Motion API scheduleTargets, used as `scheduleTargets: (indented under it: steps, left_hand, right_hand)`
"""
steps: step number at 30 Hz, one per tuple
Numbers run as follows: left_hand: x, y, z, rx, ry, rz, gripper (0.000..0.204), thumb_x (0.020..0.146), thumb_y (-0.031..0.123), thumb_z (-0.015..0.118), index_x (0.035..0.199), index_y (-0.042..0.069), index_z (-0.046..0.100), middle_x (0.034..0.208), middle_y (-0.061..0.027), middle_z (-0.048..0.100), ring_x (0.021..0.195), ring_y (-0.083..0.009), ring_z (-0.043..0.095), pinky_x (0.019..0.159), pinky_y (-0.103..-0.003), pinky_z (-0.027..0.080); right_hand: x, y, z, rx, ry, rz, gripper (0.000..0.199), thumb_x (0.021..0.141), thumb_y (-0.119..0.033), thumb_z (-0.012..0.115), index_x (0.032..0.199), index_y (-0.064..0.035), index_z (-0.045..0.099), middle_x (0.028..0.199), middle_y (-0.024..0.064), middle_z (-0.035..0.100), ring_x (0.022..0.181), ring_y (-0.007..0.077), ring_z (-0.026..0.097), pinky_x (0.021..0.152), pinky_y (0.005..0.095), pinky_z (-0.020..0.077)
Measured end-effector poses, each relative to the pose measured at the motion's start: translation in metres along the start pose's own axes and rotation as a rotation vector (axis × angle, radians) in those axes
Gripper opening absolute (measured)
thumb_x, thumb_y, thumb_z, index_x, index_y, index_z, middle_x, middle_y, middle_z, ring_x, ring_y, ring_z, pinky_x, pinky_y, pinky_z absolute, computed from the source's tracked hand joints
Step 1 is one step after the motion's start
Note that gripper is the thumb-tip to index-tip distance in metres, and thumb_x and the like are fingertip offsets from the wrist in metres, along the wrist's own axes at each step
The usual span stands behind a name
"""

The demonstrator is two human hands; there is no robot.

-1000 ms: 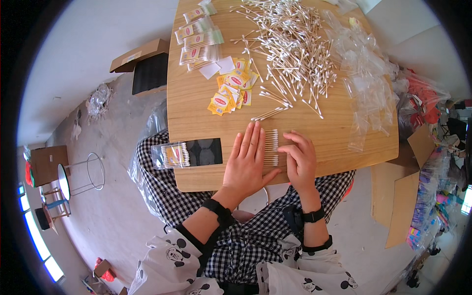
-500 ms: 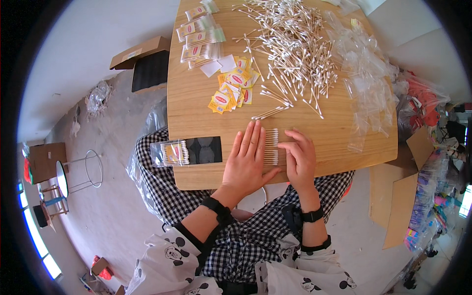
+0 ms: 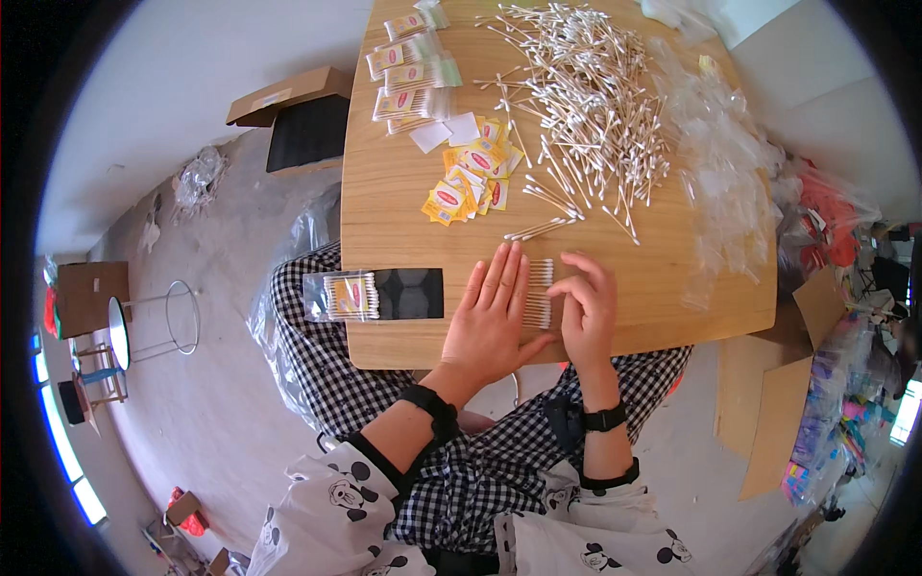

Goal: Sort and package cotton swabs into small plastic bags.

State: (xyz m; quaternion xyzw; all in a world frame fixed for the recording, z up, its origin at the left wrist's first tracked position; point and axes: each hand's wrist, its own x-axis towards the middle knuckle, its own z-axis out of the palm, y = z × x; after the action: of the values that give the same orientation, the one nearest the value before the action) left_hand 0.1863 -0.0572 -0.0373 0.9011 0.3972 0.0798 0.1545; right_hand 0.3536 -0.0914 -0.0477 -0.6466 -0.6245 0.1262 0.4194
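Note:
My left hand (image 3: 493,315) lies flat, fingers together, on the wooden table (image 3: 384,206), its edge against a small row of cotton swabs (image 3: 539,293). My right hand (image 3: 588,309) rests on the other side of that row, fingers spread and bent over the swab ends. The row sits between both hands near the table's front edge. Farther back spreads a big loose heap of cotton swabs (image 3: 586,106). A few stray swabs (image 3: 540,228) lie just beyond my fingertips.
A clear bag of packed swabs (image 3: 343,296) lies on a black card (image 3: 411,293) at the left front. Yellow-red labels (image 3: 471,182) and filled packets (image 3: 413,72) sit at the back left. Empty clear bags (image 3: 720,173) pile at right. Cardboard boxes (image 3: 288,96) stand on the floor.

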Motion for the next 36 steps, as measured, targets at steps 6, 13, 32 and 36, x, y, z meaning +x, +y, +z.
scheduleTargets:
  steps: [6,13,32,36]
  left_hand:
    - [0.0006,0.0009,-0.001,0.026,-0.002,0.001,0.101,0.089,0.068,0.05,0.15,-0.01,0.028,0.16,-0.0254,0.022,0.152,-0.0345,0.017,0.123,-0.046,0.015]
    - [0.0007,0.0007,-0.0025,0.039,-0.012,0.001,0.101,0.089,0.069,0.049,0.149,-0.01,0.029,0.16,-0.0255,0.023,0.152,-0.0347,0.017,0.122,-0.046,0.016]
    - [0.0007,0.0005,-0.0008,0.032,-0.003,0.006,0.101,0.09,0.069,0.049,0.149,-0.01,0.029,0.16,-0.0258,0.024,0.151,-0.0346,0.018,0.123,-0.046,0.015]
    - [0.0007,0.0006,-0.0007,0.027,0.002,0.004,0.101,0.089,0.069,0.05,0.149,-0.01,0.029,0.16,-0.0257,0.024,0.152,-0.0344,0.018,0.123,-0.046,0.014]
  right_hand:
    - [0.0011,-0.0064,-0.0009,0.027,0.042,0.108,0.023,0.078,0.009,0.054,0.087,-0.0063,0.068,0.119,0.0112,0.063,0.111,0.0314,0.058,0.095,0.0414,0.0451]
    - [0.0017,-0.0027,0.0023,-0.034,0.027,0.059,0.021,0.078,0.008,0.055,0.086,-0.0066,0.068,0.119,0.0116,0.063,0.113,0.0317,0.058,0.097,0.0418,0.0444]
    - [0.0028,-0.0044,0.0013,-0.005,0.044,0.074,0.026,0.078,0.009,0.054,0.091,-0.0062,0.07,0.118,0.0112,0.064,0.111,0.032,0.058,0.097,0.0416,0.0447]
    - [0.0023,-0.0037,0.0018,-0.017,0.042,0.064,0.026,0.077,0.009,0.054,0.091,-0.0063,0.07,0.118,0.0112,0.064,0.11,0.0316,0.058,0.096,0.0416,0.0444]
